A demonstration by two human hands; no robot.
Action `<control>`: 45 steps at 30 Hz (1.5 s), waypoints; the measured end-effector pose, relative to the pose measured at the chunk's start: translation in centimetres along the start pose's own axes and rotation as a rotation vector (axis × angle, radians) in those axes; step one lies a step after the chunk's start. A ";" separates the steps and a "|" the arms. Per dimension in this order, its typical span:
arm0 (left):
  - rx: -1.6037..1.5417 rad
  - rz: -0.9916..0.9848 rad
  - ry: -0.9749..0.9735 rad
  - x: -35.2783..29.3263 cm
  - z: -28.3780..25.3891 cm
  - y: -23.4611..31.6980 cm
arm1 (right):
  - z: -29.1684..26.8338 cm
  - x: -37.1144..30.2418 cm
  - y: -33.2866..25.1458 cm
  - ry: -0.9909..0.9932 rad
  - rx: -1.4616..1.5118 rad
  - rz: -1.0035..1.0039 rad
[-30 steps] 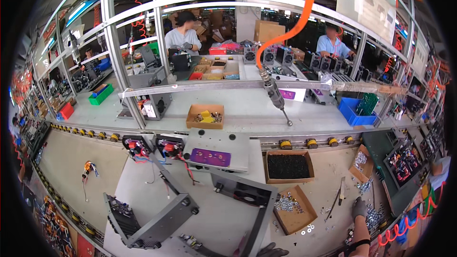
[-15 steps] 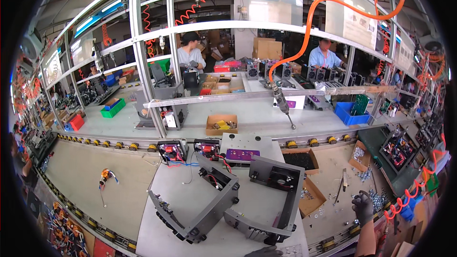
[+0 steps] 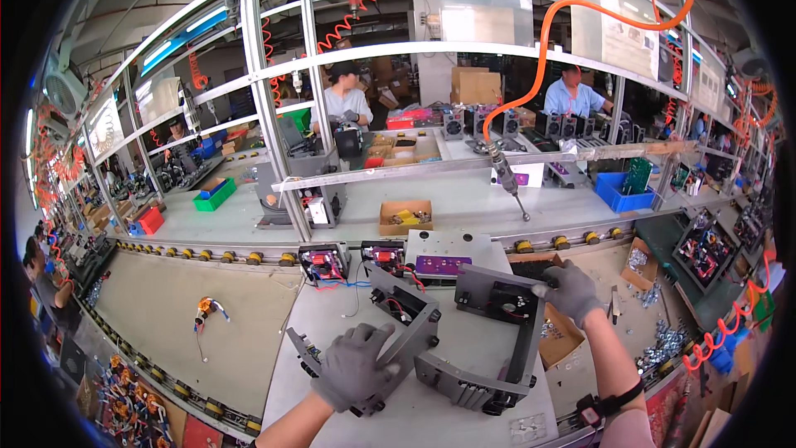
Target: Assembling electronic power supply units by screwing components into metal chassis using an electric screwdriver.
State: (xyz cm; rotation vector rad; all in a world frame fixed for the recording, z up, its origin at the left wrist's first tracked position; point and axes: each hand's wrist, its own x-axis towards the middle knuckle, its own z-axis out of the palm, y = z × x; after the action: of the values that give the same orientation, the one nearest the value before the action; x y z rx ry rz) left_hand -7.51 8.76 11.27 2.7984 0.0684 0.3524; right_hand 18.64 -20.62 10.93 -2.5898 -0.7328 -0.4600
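Two grey U-shaped metal chassis stand side by side on a pale work board (image 3: 323,423). My left hand (image 3: 356,367), in a grey glove, lies over the front panel of the left chassis (image 3: 414,328), its fingers bent around the panel. At the far right corner of the right chassis (image 3: 535,357) is my gloved right hand (image 3: 574,292), its fingers curled together. Whatever those fingers may hold is hidden. A small fan (image 3: 510,302) sits inside the right chassis. Behind them is a metal plate (image 3: 489,253) with a purple circuit board (image 3: 444,265).
An orange-hosed screwdriver (image 3: 507,176) hangs ahead. Loose screws (image 3: 663,344) and a cardboard tray (image 3: 562,340) lie at right. Two red-and-black electronic modules, one here (image 3: 323,262), stand behind the chassis. A wired coil (image 3: 206,309) lies at left. Two people work across the bench.
My right hand has moved from beside the loose screws leftward and away to the right chassis. My left hand has risen from the lower edge onto the left chassis. The view has shifted slightly.
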 end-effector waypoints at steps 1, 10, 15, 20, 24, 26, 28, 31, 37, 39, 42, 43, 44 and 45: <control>-0.045 -0.252 -0.246 0.3 0.0 -0.6 | 0.4 1.2 -0.1 -0.230 0.040 0.083; -0.050 -0.255 -0.314 0.0 -0.4 -0.3 | 1.2 1.3 0.7 -0.372 -0.014 -0.087; -0.145 -0.134 0.152 -4.7 0.4 -2.0 | -0.9 -2.5 3.6 -0.070 0.067 -0.239; -0.282 -0.315 0.474 -6.2 2.5 -1.6 | -5.7 -3.4 0.9 0.186 0.182 -0.272; -0.631 -0.373 0.907 -4.8 7.3 -2.7 | -7.3 -3.1 -2.5 0.484 -0.106 -0.665; -0.694 -0.296 1.057 -3.4 9.1 -2.0 | -6.6 -3.6 -2.7 0.560 -0.133 -0.833; -0.700 -0.394 0.753 -4.5 9.6 -3.1 | -5.4 -4.0 -1.4 0.593 -0.153 -0.864; 0.028 -0.320 -0.135 -4.4 7.5 -2.8 | -3.9 -5.3 1.1 0.572 -0.155 -0.829; 0.252 -0.286 -0.250 -4.5 9.1 -2.6 | -0.9 -7.0 -0.1 0.616 0.122 -0.495; 0.280 -0.329 -0.299 -4.5 9.1 -2.9 | 0.2 -8.2 -1.1 0.566 0.314 -0.190; 0.302 -0.333 -0.284 -4.1 9.3 -3.1 | 7.7 -12.2 4.6 0.188 0.795 0.175; 0.293 -0.321 -0.281 -4.0 9.2 -3.0 | 10.8 -14.9 7.2 0.054 1.139 0.421; 0.287 -0.309 -0.281 -3.8 9.1 -3.0 | 13.3 -16.5 8.9 -0.093 1.474 0.678; 0.289 -0.320 -0.283 -3.7 9.1 -3.1 | 14.4 -16.6 9.6 -0.105 1.478 0.678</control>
State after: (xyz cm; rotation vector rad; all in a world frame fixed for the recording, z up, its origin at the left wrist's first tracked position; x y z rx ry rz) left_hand -8.81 8.56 1.05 3.0175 0.5329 -0.1423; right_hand 13.44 -28.33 -11.09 -1.2691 -0.0380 0.3567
